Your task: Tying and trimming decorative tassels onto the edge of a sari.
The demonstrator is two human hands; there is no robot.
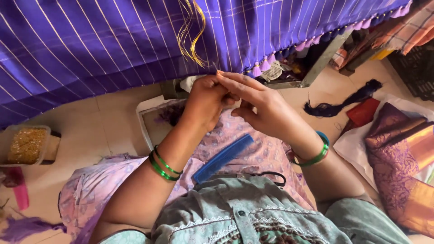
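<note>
a purple cloth (pixel 104 40) with thin pale stripes hangs across the top of the view, its lower edge trimmed with small pink and purple tassels (pixel 271 61). a few loose gold threads (pixel 192 31) curl down the front of it, just above the hands. on the floor to the left stands a small tub of gold beads (pixel 27 145), with a pink object (pixel 20 190) near it and a tuft of purple thread (pixel 25 226) lower down. a blue comb (pixel 224 158) lies on the pink flowered cloth (pixel 104 180) over the person's lap, between the two forearms, and the black loops of a pair of scissors (pixel 271 176) show just beside it. to the right, a hank of dark blue thread (pixel 348 101) lies on the floor beside a red packet (pixel 364 112), and a folded purple and gold cloth (pixel 402 158) rests on a white sheet. a metal frame leg (pixel 323 61) slants down behind the tassels.

both hands are raised to the cloth's lower edge and meet there. the left hand (pixel 205 101) is curled, its fingers bunched together right at the hem, though what it pinches is too small to tell. the right hand (pixel 262 106) lies over it from the right, fingers stretched long and close together, fingertips (pixel 221 73) touching the hem; i cannot tell whether it grips anything. green bangles (pixel 162 166) ring the left wrist, and green and blue bangles (pixel 318 151) the right.
</note>
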